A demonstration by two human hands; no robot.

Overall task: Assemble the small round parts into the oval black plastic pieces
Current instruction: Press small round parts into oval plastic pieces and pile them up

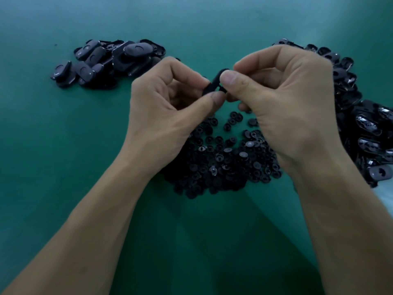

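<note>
Both hands meet above the middle of the green table. My left hand (168, 107) pinches one oval black piece (214, 81) edge-on between thumb and fingers. My right hand (285, 96) presses its thumb and forefinger against the same piece from the right. Whether a small round part sits under the right thumb is hidden. A heap of small round black parts (225, 160) lies on the table below my hands. A pile of oval pieces (106, 60) sits at the back left, and a larger pile of oval pieces (365, 128) runs along the right side.
The green table surface (63, 167) stretches out at the left and toward me. Both forearms reach in from the bottom edge. The right pile reaches the frame's right edge.
</note>
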